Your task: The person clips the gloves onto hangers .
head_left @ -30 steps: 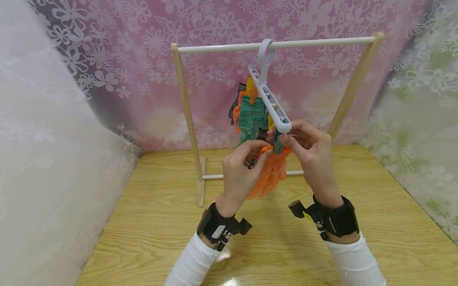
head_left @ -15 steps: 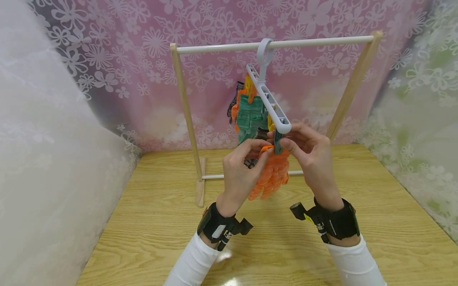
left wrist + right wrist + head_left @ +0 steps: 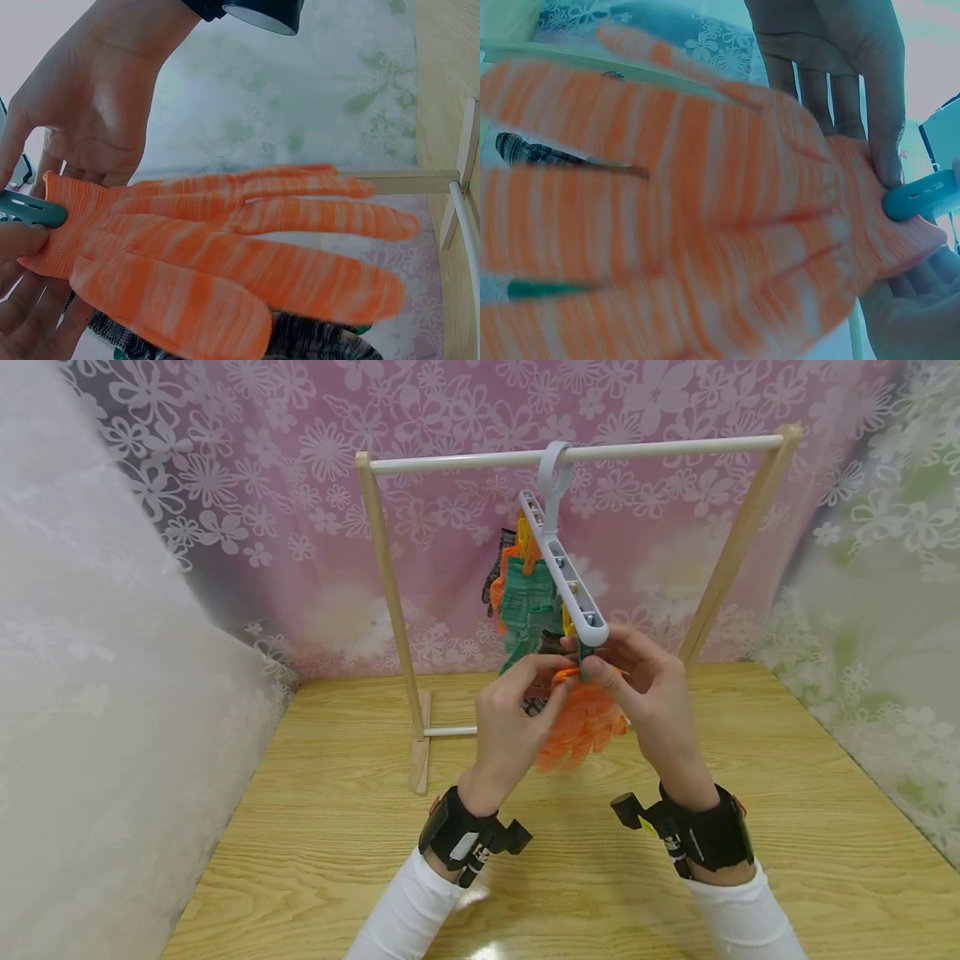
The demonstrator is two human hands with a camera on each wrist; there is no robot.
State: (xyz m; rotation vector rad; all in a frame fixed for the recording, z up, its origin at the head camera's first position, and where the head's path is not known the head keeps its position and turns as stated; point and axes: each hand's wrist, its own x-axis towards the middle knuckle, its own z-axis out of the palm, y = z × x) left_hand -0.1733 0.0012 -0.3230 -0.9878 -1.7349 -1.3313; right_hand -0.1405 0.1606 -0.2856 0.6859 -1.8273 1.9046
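Observation:
An orange knit glove (image 3: 581, 722) hangs fingers down below the near end of a pale grey clip hanger (image 3: 573, 585). My left hand (image 3: 517, 718) pinches the glove's cuff at its left side. A teal clothespin (image 3: 34, 208) sits over the cuff edge in the left wrist view. My right hand (image 3: 652, 693) pinches this clothespin between thumb and fingers, just under the hanger's end. In the right wrist view, the striped glove (image 3: 727, 172) fills much of the picture, with the clothespin (image 3: 922, 195) at its cuff. My fingers partly hide the clothespin in the head view.
The hanger hooks over the white rail of a wooden-legged rack (image 3: 465, 461). Farther along it hang a green glove (image 3: 528, 593), another orange glove and dark gloves, with yellow and orange clothespins (image 3: 528, 547). Beneath is a wood-grain table (image 3: 337, 827); patterned curtains surround it.
The orange glove has swung and turned slightly to the right, and the hanger's near end has dipped a little. Both hands keep their pinches, with the left shifting slightly right.

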